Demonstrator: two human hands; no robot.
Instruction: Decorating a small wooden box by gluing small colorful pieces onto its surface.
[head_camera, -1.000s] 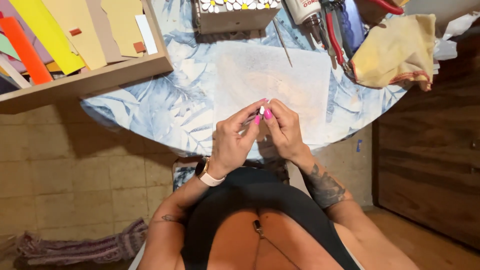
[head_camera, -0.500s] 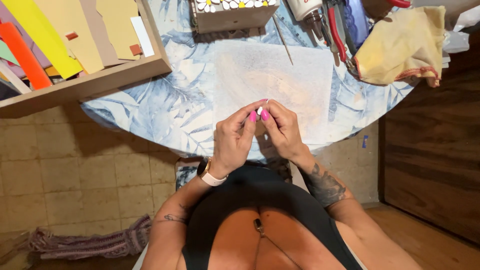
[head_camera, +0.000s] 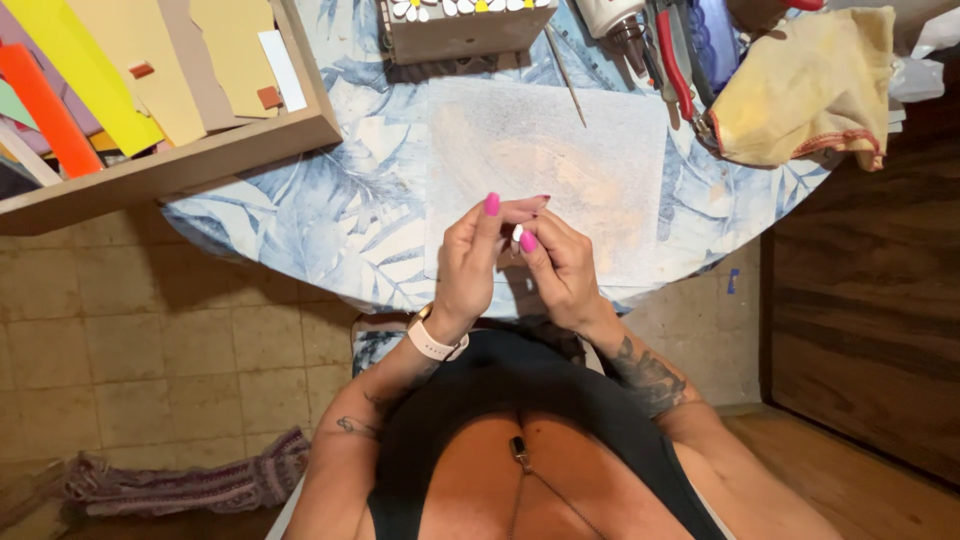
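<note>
both hands are up together over the near edge of the round table (head_camera: 300, 215) with the blue leaf-print cloth, and pinched between them is a tiny white piece (head_camera: 517, 232), too small to say what it actually is. the left hand (head_camera: 470, 265) has its fingers curled in with the thumb and forefinger tips closed right at that little piece, pink nails showing, a white watch (head_camera: 436, 343) strapped on the wrist. the right hand (head_camera: 562, 272) comes in from the other side, its fingertips also narrowed tight onto the same bit, so the white piece sits right in the middle where the two pinches meet, held above the table rather than lying on it. i can't tell which hand carries most of it, both are touching. straight under and behind the hands there's a pale translucent mat (head_camera: 560, 150) spread on the cloth. further back on the table: a small box with daisy decorations (head_camera: 460, 28), a thin stick (head_camera: 565, 75) lying across the mat's far edge, red-handled pliers (head_camera: 675, 65) and a glue gun (head_camera: 615, 18) near them, and a crumpled yellow cloth (head_camera: 810, 85) off to the right side. to the left there's a wooden tray (head_camera: 190, 165) holding coloured paper sheets (head_camera: 100, 80), well apart from the hands.
</note>
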